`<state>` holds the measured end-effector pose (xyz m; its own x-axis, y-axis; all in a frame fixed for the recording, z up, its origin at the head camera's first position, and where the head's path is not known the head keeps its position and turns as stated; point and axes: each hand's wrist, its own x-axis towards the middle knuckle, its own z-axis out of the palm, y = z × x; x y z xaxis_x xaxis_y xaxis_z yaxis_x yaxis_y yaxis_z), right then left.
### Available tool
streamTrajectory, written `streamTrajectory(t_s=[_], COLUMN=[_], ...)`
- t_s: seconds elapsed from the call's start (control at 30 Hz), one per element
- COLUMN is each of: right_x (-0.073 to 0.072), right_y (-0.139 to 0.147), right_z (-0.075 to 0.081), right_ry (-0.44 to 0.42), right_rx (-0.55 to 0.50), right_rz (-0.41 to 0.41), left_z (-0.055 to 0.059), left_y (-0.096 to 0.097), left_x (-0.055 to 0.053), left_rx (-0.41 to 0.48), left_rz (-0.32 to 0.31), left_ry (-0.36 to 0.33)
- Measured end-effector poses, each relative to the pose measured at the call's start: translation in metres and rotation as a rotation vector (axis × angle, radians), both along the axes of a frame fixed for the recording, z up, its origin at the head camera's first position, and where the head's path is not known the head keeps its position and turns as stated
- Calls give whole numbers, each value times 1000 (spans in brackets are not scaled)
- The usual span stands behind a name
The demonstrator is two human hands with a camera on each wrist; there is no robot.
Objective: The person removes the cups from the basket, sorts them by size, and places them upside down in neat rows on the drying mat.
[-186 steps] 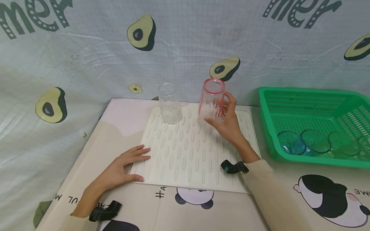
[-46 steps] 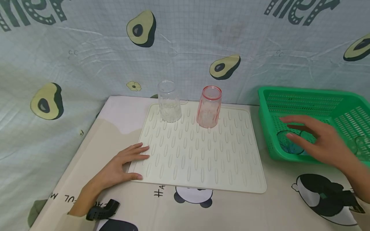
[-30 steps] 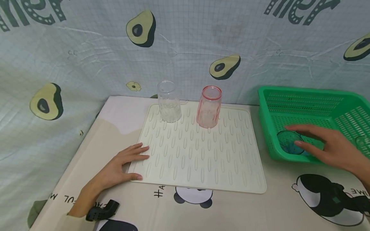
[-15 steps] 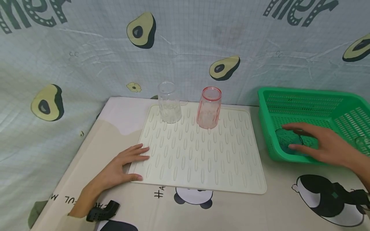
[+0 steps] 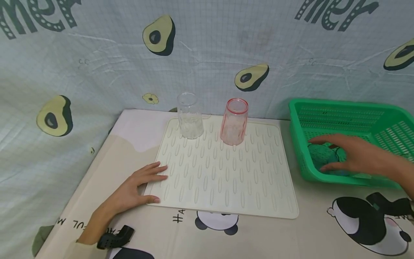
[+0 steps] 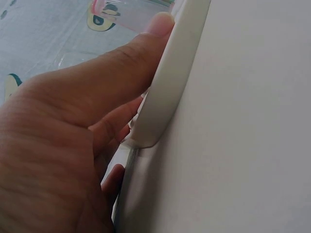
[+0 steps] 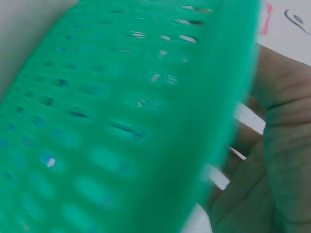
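Note:
In the head view my right hand reaches into the green basket, thumb and fingers curved round a bluish drinking glass at its left end. The right wrist view shows the hand beyond the basket's blurred wall; the fingertips are hidden there. My left hand rests on the left edge of a cream drying mat with fingers extended, its thumb along the edge in the left wrist view. Upside down at the back of the mat stand a clear glass and a pink-tinted glass.
More glass sits in the basket, mostly covered by my right hand and forearm. A patterned cloth hangs right behind the mat and basket. Printed tablecloth runs along the front.
The pink glass, earlier in my right hand, now stands released on the mat. The right hand has moved to the basket and further left around the bluish glass, which has shifted slightly. Left hand unchanged.

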<state>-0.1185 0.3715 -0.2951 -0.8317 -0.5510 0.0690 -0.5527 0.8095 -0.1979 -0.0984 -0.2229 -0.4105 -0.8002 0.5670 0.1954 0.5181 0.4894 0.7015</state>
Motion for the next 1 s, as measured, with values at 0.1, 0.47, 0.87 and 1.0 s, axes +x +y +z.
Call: streamTrajectory(t_s=[0.1, 0.47, 0.87, 1.0], right_x=[-5, -15, -17, -17], right_y=[-2, -1, -1, -2], right_z=[5, 10, 11, 14], right_ry=[-69, -252, -275, -219], right_rx=[24, 50, 37, 46], right_rz=[-15, -52, -49, -21], left_z=[1, 4, 1, 1], left_y=[0, 1, 0, 0], left_x=[1, 2, 1, 1], left_rx=[0, -12, -41, -47], left_rz=[2, 5, 24, 26], left_ry=[2, 3, 4, 2])
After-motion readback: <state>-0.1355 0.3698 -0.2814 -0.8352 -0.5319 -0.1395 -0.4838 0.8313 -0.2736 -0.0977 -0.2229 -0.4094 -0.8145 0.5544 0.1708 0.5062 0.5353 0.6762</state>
